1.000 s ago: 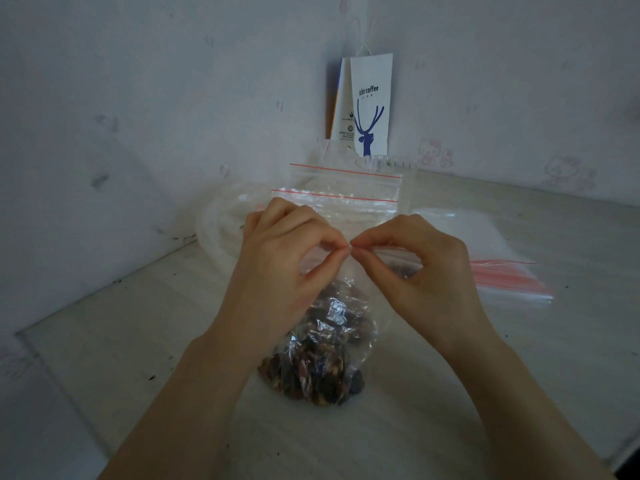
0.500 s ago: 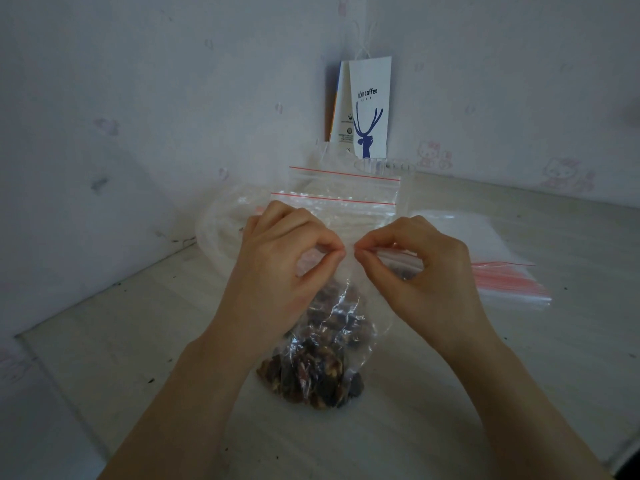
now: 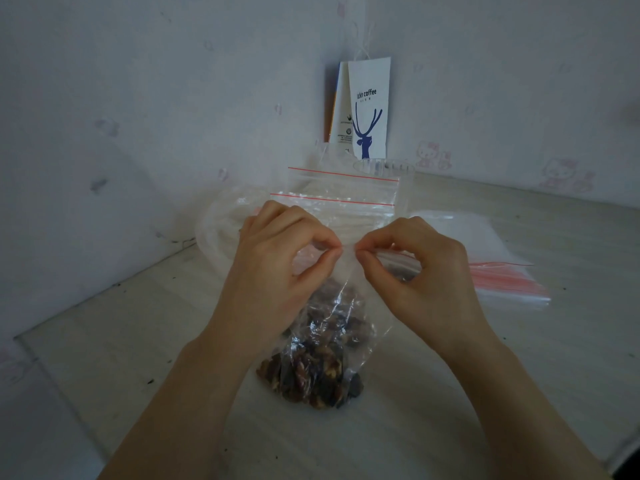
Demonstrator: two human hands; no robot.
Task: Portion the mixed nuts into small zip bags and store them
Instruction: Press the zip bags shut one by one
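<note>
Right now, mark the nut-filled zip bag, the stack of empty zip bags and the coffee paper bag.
nut-filled zip bag (image 3: 317, 370), head view, the nuts inside.
stack of empty zip bags (image 3: 505, 278), head view, red zip strips.
coffee paper bag (image 3: 370, 98), head view, printed front.

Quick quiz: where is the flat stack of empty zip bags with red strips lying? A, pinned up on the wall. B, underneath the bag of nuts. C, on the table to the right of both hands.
C: the flat stack of empty zip bags lies on the table, right of the right hand and apart from the bag of nuts.
</note>
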